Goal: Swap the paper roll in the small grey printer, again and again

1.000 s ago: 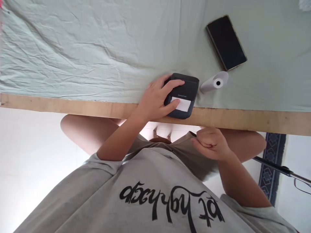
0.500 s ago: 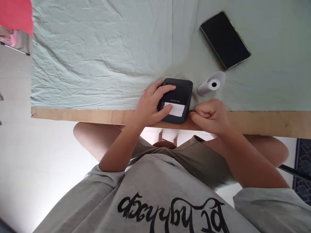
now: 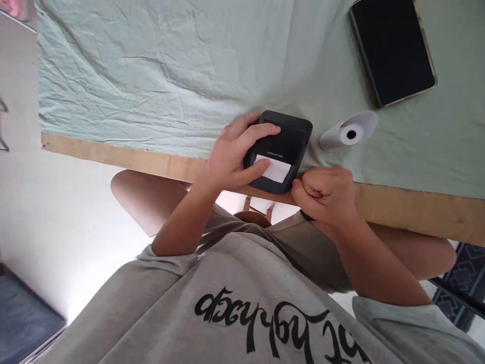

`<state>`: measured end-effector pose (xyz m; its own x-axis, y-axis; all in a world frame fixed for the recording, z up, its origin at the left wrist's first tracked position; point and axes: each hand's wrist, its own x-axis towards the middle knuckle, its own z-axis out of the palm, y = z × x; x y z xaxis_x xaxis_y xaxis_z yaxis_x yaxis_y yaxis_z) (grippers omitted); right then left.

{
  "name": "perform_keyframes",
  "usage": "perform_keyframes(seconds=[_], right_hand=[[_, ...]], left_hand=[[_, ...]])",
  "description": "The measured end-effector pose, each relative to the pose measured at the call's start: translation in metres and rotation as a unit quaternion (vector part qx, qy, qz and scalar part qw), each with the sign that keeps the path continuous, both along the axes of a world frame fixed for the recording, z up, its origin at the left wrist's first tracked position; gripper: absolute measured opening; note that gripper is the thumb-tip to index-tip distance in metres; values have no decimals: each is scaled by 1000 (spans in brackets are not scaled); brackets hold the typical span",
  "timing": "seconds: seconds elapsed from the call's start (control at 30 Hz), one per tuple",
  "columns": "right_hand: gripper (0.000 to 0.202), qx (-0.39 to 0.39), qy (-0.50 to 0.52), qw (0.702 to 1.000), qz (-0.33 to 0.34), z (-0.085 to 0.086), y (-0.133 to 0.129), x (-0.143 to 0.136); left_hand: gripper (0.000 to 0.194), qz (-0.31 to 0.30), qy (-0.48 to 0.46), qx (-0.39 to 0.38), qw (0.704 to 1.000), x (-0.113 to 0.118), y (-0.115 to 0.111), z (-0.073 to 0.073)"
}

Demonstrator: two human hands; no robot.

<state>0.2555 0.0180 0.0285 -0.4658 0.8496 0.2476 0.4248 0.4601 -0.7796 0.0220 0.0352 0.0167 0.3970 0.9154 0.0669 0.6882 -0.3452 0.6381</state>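
Observation:
A small black portable printer (image 3: 290, 139) lies at the table's front edge, with a white strip of paper (image 3: 278, 171) showing at its slot. My left hand (image 3: 237, 156) holds it from the left, index finger on the top and thumb pressed on the paper. My right hand (image 3: 328, 194) is closed in a fist by the printer's lower right corner, thumb tip close against its side. Whatever the curled fingers may hold is hidden. Just beyond the fist lies a white paper roll (image 3: 339, 135), its loose end flaring out to the right.
A dark-screened phone or small tablet (image 3: 394, 50) in a clear case lies at the back right. Wrinkled pale green cloth (image 3: 151, 65) covers the table, leaving a bare wooden front edge (image 3: 417, 207). My legs are under the table, near a stool (image 3: 252, 217).
The view has tilted and come closer, so the tablet and roll appear farther right. Both hands keep their places at the printer, the right fist still closed.

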Motion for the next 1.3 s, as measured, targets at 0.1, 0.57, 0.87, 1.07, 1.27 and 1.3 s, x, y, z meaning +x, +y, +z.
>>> perform_keyframes(seconds=[0.1, 0.57, 0.87, 1.07, 1.27, 1.3], right_hand=[[46, 3, 8, 1000, 3, -1, -1, 0], [54, -39, 17, 994, -102, -6, -6, -3], [58, -32, -17, 986, -161, -10, -6, -5], [53, 4, -4, 990, -142, -14, -7, -2], [49, 22, 25, 990, -135, -9, -9, -7], [49, 22, 25, 990, -138, -8, -10, -8]], left_hand=[[59, -3, -16, 9, 1000, 0, -1, 1], [74, -31, 18, 15, 999, -2, 2, -7], [55, -38, -58, 45, 997, 0, 2, -6], [51, -31, -62, 44, 997, 3, 1, -3], [56, -29, -63, 36, 997, 0, 2, -6], [58, -34, -58, 34, 997, -1, 2, -6]])
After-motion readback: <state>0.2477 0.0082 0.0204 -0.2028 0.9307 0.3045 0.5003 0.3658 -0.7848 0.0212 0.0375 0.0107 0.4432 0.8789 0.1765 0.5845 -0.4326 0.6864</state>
